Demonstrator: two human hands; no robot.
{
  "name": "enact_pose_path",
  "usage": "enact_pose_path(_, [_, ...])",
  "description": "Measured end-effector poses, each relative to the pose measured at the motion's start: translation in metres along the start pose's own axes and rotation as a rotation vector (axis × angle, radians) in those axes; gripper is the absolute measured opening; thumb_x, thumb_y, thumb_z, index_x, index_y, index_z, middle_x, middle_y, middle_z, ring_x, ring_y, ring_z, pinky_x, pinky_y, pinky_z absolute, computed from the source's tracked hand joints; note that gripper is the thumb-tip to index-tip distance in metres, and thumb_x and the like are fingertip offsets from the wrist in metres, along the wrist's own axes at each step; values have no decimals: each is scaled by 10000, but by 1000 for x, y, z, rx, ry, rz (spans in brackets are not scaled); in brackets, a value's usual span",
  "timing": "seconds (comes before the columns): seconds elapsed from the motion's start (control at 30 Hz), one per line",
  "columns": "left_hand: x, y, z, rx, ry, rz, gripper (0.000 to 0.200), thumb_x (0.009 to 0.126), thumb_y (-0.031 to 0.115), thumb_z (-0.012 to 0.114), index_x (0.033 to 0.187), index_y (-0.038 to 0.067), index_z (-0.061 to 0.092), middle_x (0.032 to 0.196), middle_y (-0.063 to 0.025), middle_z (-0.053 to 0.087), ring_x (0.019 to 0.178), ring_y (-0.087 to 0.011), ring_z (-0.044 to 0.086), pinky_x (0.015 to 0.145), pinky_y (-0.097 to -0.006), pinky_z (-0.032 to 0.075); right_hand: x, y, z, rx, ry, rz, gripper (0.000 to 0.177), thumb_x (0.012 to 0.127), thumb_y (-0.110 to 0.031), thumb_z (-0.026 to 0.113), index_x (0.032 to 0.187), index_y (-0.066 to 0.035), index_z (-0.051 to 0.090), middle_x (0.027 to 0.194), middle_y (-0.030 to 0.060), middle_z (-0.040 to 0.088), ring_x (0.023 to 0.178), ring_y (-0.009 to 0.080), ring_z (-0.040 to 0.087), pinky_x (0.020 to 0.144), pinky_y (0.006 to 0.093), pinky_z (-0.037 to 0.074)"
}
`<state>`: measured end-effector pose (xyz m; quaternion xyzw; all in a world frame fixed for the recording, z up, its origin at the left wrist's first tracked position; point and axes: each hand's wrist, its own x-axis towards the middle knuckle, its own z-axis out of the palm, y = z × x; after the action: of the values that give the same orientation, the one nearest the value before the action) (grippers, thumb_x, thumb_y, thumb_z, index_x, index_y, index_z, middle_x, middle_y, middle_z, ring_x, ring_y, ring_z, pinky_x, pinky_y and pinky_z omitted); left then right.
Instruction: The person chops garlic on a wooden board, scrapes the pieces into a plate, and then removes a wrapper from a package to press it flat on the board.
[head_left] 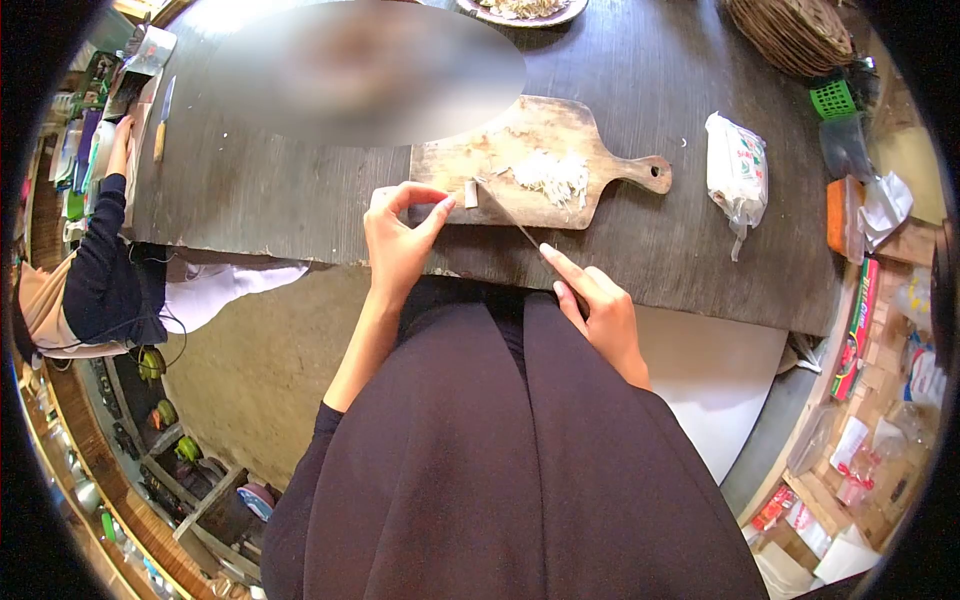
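Note:
My left hand (400,235) pinches a small pale piece of food (470,193) on the near-left part of a wooden cutting board (530,135). My right hand (598,305) grips a knife (505,212), forefinger stretched along its spine. The blade slants up to the left, its tip beside the pale piece. A heap of white shredded slices (553,178) lies to the right of the blade on the board.
The board rests on a dark wooden table (650,60). A white plastic bag (737,172) lies right of the board's handle. A woven basket (795,32) and a plate (520,10) stand at the far edge. Another person's sleeve (105,270) and a second knife (163,120) are at the left.

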<state>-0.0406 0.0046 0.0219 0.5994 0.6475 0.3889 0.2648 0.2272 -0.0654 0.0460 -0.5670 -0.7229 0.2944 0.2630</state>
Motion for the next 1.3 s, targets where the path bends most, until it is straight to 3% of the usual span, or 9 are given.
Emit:
enact_pose_path(0.23, [-7,7,11,7,38,14,121,816,136,831,877,50,772,894,-63,738,973,-207,628,902,-337,475,6,-4,-4,-11,47,23,483,957,-152,658,1422,-283,638,769,106,596,627,287,608,617,414,531])
enact_pose_path(0.3, [-8,4,20,126,83,92,121,797,202,845,848,120,771,828,-44,700,949,-247,564,872,-394,419,5,-4,-6,2,39,27,481,958,-153,658,1420,-282,640,770,109,598,627,288,608,616,413,530])
enact_pose_path(0.33, [-9,4,23,112,97,112,109,788,201,844,818,151,752,805,-10,672,965,-243,535,881,-400,372,4,-5,-6,2,33,31,480,958,-152,658,1420,-281,640,772,109,598,628,289,608,618,411,529])
enact_pose_path(0.57, [-11,6,28,270,161,224,121,782,187,839,790,178,719,808,46,679,960,-228,532,899,-402,342,3,-5,-10,3,-2,25,472,959,-160,660,1416,-277,642,774,114,594,640,294,607,629,411,523])
enact_pose_path(0.83, [-8,13,25,473,174,286,202,804,311,842,949,204,752,864,57,648,1012,-216,536,935,-429,342,11,-3,-13,-13,-21,16,452,968,-167,650,1406,-277,648,773,114,583,651,305,611,625,418,518])
enact_pose_path(1.3, [5,2,11,463,157,268,178,811,280,819,967,209,770,935,37,664,1086,-247,522,970,-442,335,17,-9,-29,-14,-100,4,443,973,-185,638,1406,-279,645,794,120,614,690,307,629,661,422,523])
